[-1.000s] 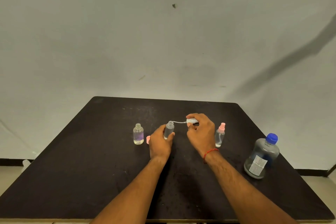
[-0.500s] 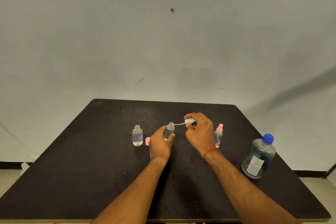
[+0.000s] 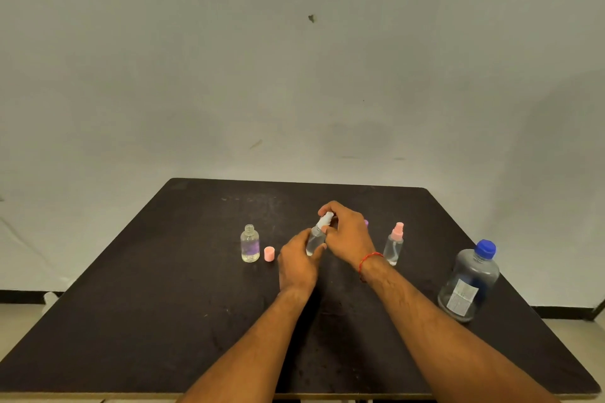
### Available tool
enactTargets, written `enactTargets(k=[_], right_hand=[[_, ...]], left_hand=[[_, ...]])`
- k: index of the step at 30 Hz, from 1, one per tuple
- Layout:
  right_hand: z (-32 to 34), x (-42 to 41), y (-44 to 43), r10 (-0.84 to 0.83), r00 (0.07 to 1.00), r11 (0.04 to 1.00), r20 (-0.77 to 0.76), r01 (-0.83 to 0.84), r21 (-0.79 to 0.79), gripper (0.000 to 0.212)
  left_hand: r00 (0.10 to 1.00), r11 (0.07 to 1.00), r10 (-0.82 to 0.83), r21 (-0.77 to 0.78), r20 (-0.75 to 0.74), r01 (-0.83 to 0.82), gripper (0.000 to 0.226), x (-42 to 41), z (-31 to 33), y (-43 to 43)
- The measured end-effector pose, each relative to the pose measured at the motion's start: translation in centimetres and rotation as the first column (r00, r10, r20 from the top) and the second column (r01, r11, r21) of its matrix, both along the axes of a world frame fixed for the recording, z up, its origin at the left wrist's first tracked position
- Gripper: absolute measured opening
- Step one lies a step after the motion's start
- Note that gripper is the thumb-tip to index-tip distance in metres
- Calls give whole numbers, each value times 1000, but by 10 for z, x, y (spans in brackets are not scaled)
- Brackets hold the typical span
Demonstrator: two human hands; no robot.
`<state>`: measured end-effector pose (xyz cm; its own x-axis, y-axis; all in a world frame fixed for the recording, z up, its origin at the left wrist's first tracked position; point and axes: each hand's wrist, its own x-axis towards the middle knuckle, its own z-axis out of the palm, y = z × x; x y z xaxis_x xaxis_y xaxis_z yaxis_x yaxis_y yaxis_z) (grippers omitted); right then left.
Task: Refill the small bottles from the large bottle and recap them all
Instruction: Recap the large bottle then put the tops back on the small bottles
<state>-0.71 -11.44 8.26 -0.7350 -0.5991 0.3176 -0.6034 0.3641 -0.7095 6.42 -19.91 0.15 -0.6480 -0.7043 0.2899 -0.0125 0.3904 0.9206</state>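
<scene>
Well left of the large bottle, the left hand curls round the tilted small spray bottle. The right hand pinches its white spray cap at the neck. Best straighten the bottle, then twist the cap gently.

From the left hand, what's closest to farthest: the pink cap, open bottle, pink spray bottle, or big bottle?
1. pink cap, just left of the left hand
2. open bottle, farther left
3. pink spray bottle, on the right
4. big bottle, far right
</scene>
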Motion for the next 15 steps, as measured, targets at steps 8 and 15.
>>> enactTargets(k=[8, 15], right_hand=[[0, -4, -3, 41, 999, 997, -19, -39, 68, 31], [1, -8, -7, 46, 991, 992, -127, -29, 126, 17]], left_hand=[[1000, 999, -9, -32, 0, 9, 28, 1, -1, 0], [1000, 1000, 3, -30, 6, -3, 26, 0, 0, 1]])
